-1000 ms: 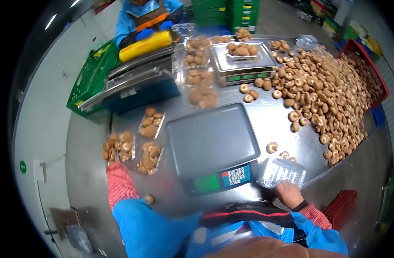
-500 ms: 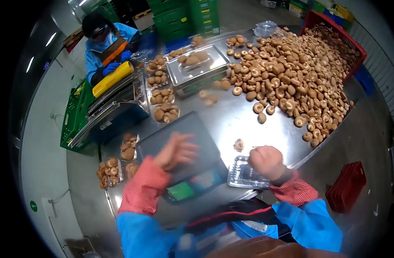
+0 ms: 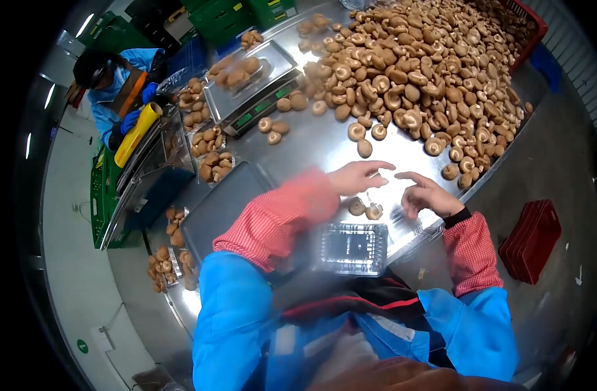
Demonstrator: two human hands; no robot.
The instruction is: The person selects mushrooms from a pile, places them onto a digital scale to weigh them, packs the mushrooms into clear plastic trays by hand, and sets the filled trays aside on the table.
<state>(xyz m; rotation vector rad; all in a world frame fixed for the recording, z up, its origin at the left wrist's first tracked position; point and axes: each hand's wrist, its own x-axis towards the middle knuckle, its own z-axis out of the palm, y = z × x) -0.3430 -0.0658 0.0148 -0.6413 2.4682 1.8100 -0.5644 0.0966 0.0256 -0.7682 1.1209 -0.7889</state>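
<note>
My left hand [image 3: 360,177] reaches over the steel table, fingers stretched out and holding nothing. Facing it is my right hand [image 3: 430,197], its index finger extended and its fingers apart, also without anything in it. The fingertips of both hands come close together near the edge of a large heap of shiitake mushrooms [image 3: 416,85]. Just below my left hand lie two loose mushrooms, a left one [image 3: 356,206] and a right one [image 3: 375,211]. A clear plastic tray [image 3: 354,249] sits near my body, with no mushrooms in it.
Left of my arm is a dark flat platform [image 3: 223,205]. A steel-topped scale [image 3: 251,78] carries a pack of mushrooms. Filled trays [image 3: 215,167] line the left side. Across the table, a person in blue gloves works beside a yellow roll [image 3: 137,135]. Red baskets [image 3: 532,241] stand at right.
My left hand has moved from above the dark platform rightward toward the heap. My right hand has left the clear tray and moved forward, opening. The whole view has shifted.
</note>
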